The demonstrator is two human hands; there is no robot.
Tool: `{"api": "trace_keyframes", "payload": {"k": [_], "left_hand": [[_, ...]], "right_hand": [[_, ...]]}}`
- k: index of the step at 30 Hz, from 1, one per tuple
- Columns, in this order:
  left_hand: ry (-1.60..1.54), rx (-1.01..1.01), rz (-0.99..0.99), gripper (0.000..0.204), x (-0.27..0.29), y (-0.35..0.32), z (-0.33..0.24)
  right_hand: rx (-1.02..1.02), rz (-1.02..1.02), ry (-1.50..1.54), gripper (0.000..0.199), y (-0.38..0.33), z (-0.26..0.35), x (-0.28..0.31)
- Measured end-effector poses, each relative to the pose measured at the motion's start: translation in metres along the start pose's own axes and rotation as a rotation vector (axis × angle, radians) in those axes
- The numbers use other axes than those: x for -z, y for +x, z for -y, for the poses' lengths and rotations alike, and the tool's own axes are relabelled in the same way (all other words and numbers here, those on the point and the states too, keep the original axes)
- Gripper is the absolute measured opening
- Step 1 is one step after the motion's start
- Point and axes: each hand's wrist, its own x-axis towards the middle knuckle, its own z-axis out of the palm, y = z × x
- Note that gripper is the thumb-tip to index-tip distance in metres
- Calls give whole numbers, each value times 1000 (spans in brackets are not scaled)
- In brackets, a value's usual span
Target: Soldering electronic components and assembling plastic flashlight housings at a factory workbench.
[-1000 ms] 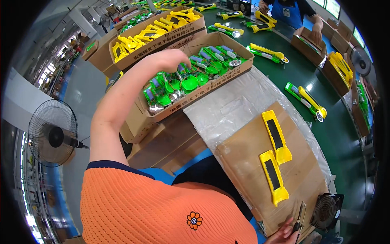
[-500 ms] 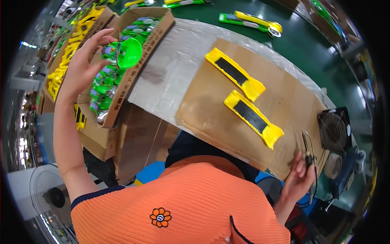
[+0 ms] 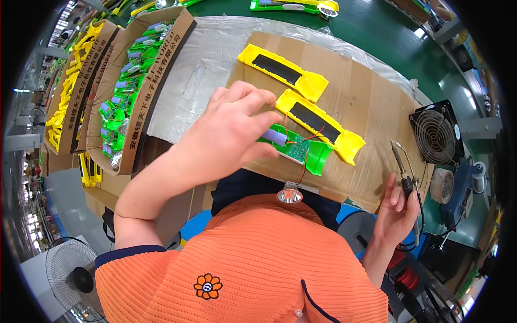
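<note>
My left hand (image 3: pixel 231 129) grips the rear end of a green flashlight housing (image 3: pixel 319 157), thumb on the near side and fingers over the far side. Inside the housing show a purple battery cell (image 3: pixel 276 137), a green circuit board (image 3: pixel 297 146) and thin red wires. A round silver reflector (image 3: pixel 290 194) hangs by wires off the cardboard's near edge. Two yellow housing halves (image 3: pixel 312 123) with black strips lie just beyond, the nearer one alongside the green housing. My right hand (image 3: pixel 397 210) holds a soldering iron (image 3: pixel 405 180), tip pointing up and away, with a thin metal tube beside it.
A cardboard sheet (image 3: pixel 377 124) covers the table. At left stands a carton (image 3: pixel 156 91) of green housings beside another carton (image 3: pixel 70 116) of yellow parts. A black fan (image 3: pixel 435 134), a tape-like roll (image 3: pixel 441 185) and a blue device (image 3: pixel 458 196) sit at right.
My left hand has moved right from the carton to the cardboard, bringing a green flashlight housing with its reflector. The right hand keeps hold of the soldering iron. The view has shifted slightly.
</note>
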Motion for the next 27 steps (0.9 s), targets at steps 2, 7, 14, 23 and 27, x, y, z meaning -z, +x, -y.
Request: {"api": "trace_keyframes", "payload": {"k": [2, 7, 14, 23, 27], "left_hand": [[52, 80, 47, 35, -3, 3, -13], [-186, 220, -67, 24, -24, 6, -17], [-492, 159, -52, 20, -30, 0, -10], [-304, 18, -92, 15, -34, -2, -8], [-257, 57, -78, 15, -33, -3, -12]], "right_hand": [[11, 11, -33, 13, -5, 1, -7], [11, 150, -139, 19, -19, -2, -27], [-112, 300, -172, 22, -17, -14, -47], [-289, 327, -232, 19, -4, -22, -64], [-314, 290, -269, 19, -5, -22, -69]]}}
